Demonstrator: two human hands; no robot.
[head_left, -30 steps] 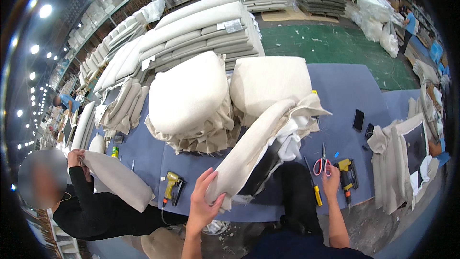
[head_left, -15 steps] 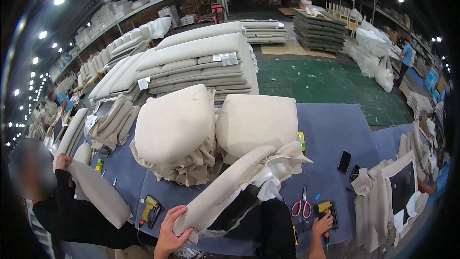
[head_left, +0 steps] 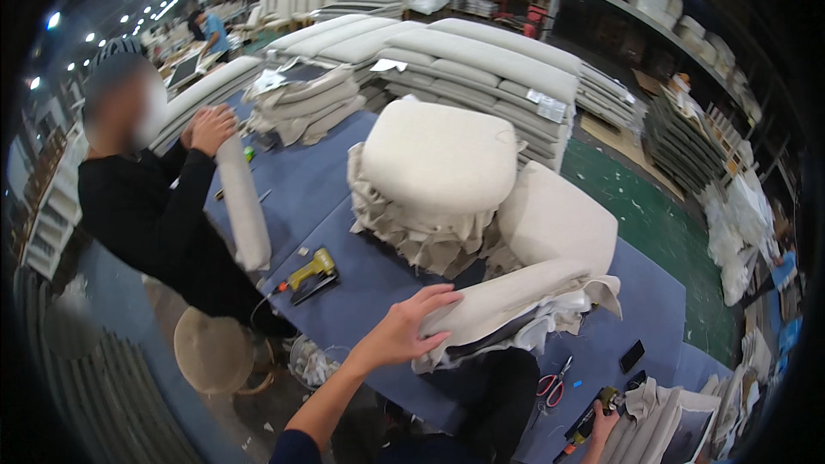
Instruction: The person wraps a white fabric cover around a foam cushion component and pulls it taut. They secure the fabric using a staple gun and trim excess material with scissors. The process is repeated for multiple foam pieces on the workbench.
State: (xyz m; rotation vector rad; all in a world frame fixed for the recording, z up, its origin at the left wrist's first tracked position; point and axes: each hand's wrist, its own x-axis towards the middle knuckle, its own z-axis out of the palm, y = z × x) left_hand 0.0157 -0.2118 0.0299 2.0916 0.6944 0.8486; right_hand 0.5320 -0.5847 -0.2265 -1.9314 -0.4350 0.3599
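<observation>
My left hand [head_left: 414,325] grips the near left end of a beige upholstered cushion [head_left: 507,296], fingers over the top and thumb lower down. Loose fabric and white lining [head_left: 550,318] spill from the cushion's near side, around a dark underside. It lies tilted at the table edge, against my dark-clothed leg [head_left: 494,395]. In my right hand [head_left: 604,423] is a yellow and black staple gun [head_left: 580,434], beside the folded covers at the right; the hand partly hides it. Red-handled scissors [head_left: 551,388] lie between the cushion and that hand.
Padded seats [head_left: 438,155] are stacked behind the cushion. Another staple gun [head_left: 314,275] lies left on the blue table [head_left: 369,249]. A phone [head_left: 632,357] lies at the right. A co-worker [head_left: 155,198] on the left holds a long cushion [head_left: 241,206]; a round stool [head_left: 210,351] stands below.
My view has swung left, shifting the table rightward in it. My left hand has moved more onto the cushion's top. The right hand's staple gun is nearer the folded covers. The co-worker's cushion stands more upright.
</observation>
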